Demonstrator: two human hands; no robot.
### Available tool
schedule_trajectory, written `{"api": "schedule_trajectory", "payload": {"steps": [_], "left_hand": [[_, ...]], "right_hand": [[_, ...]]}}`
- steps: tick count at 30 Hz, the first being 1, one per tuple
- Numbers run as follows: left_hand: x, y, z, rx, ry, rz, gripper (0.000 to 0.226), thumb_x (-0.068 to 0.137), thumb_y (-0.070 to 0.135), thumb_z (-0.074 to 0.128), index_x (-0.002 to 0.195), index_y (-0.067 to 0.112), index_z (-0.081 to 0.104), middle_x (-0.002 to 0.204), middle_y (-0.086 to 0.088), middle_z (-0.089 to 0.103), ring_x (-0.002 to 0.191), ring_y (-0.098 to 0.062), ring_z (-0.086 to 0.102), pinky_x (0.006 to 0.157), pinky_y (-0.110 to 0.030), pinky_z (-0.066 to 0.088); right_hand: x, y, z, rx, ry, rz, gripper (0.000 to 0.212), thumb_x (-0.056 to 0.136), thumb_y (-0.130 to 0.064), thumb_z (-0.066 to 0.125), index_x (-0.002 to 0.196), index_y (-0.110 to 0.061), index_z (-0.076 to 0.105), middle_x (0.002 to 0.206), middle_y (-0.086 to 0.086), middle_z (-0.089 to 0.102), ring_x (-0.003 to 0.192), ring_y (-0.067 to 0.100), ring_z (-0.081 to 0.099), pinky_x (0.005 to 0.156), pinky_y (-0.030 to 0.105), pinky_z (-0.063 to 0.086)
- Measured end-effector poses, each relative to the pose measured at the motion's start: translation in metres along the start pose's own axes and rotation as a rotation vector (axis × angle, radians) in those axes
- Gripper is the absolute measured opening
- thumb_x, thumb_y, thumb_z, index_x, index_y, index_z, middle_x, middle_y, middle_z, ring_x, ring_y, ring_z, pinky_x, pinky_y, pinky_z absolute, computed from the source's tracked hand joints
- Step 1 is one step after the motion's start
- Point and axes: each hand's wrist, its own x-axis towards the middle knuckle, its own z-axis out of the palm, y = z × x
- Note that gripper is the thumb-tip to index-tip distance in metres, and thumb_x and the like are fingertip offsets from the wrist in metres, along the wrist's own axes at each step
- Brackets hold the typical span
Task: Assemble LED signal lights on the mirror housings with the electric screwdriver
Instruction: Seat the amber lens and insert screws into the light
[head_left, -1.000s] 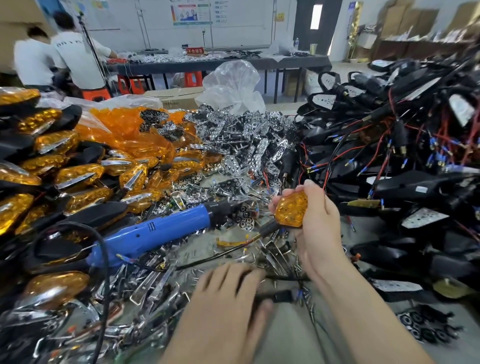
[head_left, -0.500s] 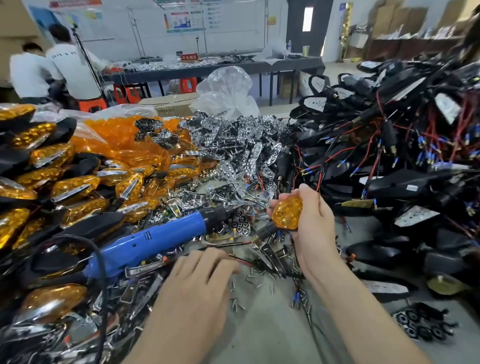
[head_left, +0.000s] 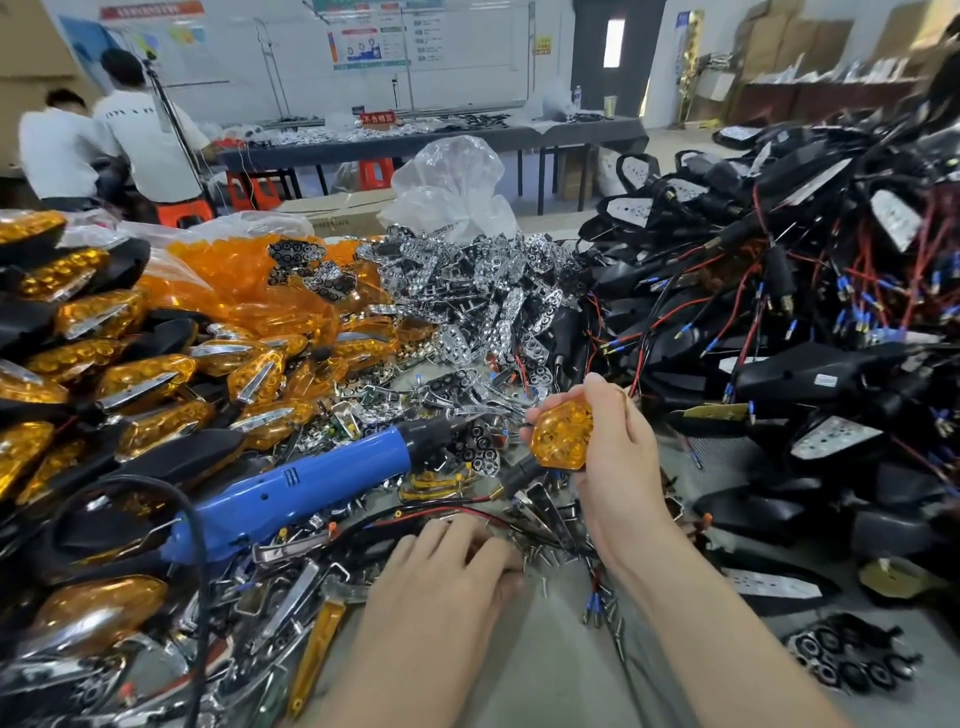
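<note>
The right hand (head_left: 621, 462) gripped an amber signal light (head_left: 563, 435), thumb and fingers curled round its edges, with the lens facing the camera. A black stem (head_left: 522, 472) stuck out below the light toward the left. The left hand (head_left: 441, 571) lay palm down with its fingers bent over loose screws (head_left: 545, 555) and a red wire (head_left: 447, 513); whether it had pinched anything could not be told. Just left of both hands, the blue electric screwdriver (head_left: 291, 493) lay untouched on a heap of chrome parts, its black cord (head_left: 193, 525) looping toward the near edge.

Behind the screwdriver, a clear bag (head_left: 234, 275) held orange lenses. A crumpled clear bag (head_left: 452, 187) stood farther back beside a cardboard box (head_left: 340, 210); what either contained could not be seen.

The grey tabletop (head_left: 524, 654) showed bare only near the wrists. Finished amber lights (head_left: 145, 371) were stacked on the left, chrome reflectors (head_left: 483, 312) filled the middle, and black mirror housings (head_left: 831, 374) with red and black wires were piled on the right. Small black ring pieces (head_left: 852, 660) sat at the near right.

Across the room stood a long dark table (head_left: 431, 143) covered with parts, red stools (head_left: 260, 187) beneath it, and two people in white shirts (head_left: 140, 140) at its left end, in front of a white wall bearing posters (head_left: 371, 44).
</note>
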Motion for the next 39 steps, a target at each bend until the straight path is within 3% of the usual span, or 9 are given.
{"api": "schedule_trajectory", "payload": {"steps": [8,15,22,27,31,34,36,39], "left_hand": [[0.001,0.001,0.001,-0.022,0.026,0.025,0.029,0.085,0.034,0.043,0.074,0.026,0.068,0.075,0.012,0.062,0.069,-0.013,0.063,0.059,-0.024,0.053],[-0.002,-0.001,0.001,-0.066,0.086,0.0,0.023,0.087,0.03,0.046,0.081,0.026,0.068,0.078,0.015,0.063,0.07,-0.01,0.062,0.067,-0.024,0.041],[-0.006,-0.006,0.004,-0.082,0.039,0.016,0.032,0.092,0.031,0.042,0.093,0.027,0.074,0.086,0.012,0.064,0.077,-0.013,0.064,0.062,-0.029,0.053],[-0.007,-0.006,0.005,-0.111,0.04,-0.019,0.03,0.092,0.036,0.045,0.099,0.028,0.073,0.093,0.013,0.065,0.086,-0.012,0.065,0.074,-0.028,0.043],[0.005,-0.001,0.003,-0.086,0.032,0.031,0.031,0.09,0.03,0.051,0.116,0.026,0.068,0.109,0.008,0.064,0.097,-0.016,0.064,0.077,-0.033,0.054],[0.022,0.005,0.005,-0.014,-0.05,0.067,0.055,0.077,0.019,0.073,0.128,0.03,0.059,0.118,0.003,0.061,0.103,-0.02,0.062,0.08,-0.034,0.054],[0.03,0.009,0.007,0.021,-0.081,0.077,0.056,0.075,0.022,0.077,0.126,0.034,0.059,0.12,0.003,0.062,0.102,-0.022,0.063,0.079,-0.035,0.054],[0.034,0.015,0.008,0.038,-0.083,0.091,0.037,0.076,0.032,0.078,0.111,0.037,0.067,0.117,0.002,0.064,0.099,-0.022,0.064,0.077,-0.036,0.054]], "right_hand": [[0.003,0.005,0.002,0.101,-0.025,-0.012,0.03,0.099,-0.033,0.054,0.09,-0.006,0.059,0.077,0.012,0.07,0.072,0.026,0.073,0.066,0.037,0.061],[0.006,0.007,-0.001,0.124,-0.05,0.014,0.03,0.092,-0.039,0.058,0.069,-0.025,0.071,0.074,0.009,0.072,0.069,0.027,0.074,0.071,0.043,0.063],[0.006,0.006,-0.001,0.143,-0.041,0.024,0.039,0.099,-0.033,0.055,0.065,-0.029,0.073,0.075,0.007,0.073,0.073,0.027,0.074,0.068,0.039,0.062],[0.01,0.004,-0.002,0.141,0.029,0.036,0.029,0.107,-0.028,0.051,0.086,-0.011,0.061,0.071,0.003,0.07,0.074,0.026,0.074,0.075,0.042,0.064],[0.012,0.004,-0.004,0.134,0.051,0.028,0.027,0.106,-0.03,0.052,0.091,-0.008,0.057,0.075,0.002,0.068,0.08,0.027,0.075,0.076,0.045,0.063],[0.013,0.002,-0.005,0.067,0.098,-0.02,0.026,0.102,-0.034,0.053,0.09,-0.012,0.057,0.075,-0.003,0.069,0.084,0.025,0.075,0.085,0.051,0.06],[0.014,0.0,-0.008,0.043,0.162,-0.038,0.025,0.105,-0.031,0.051,0.09,-0.013,0.056,0.075,-0.004,0.069,0.082,0.023,0.076,0.088,0.053,0.059],[0.015,-0.003,-0.01,0.041,0.218,-0.027,0.024,0.107,-0.029,0.051,0.09,-0.013,0.056,0.075,-0.004,0.068,0.081,0.022,0.076,0.086,0.049,0.06]]}}
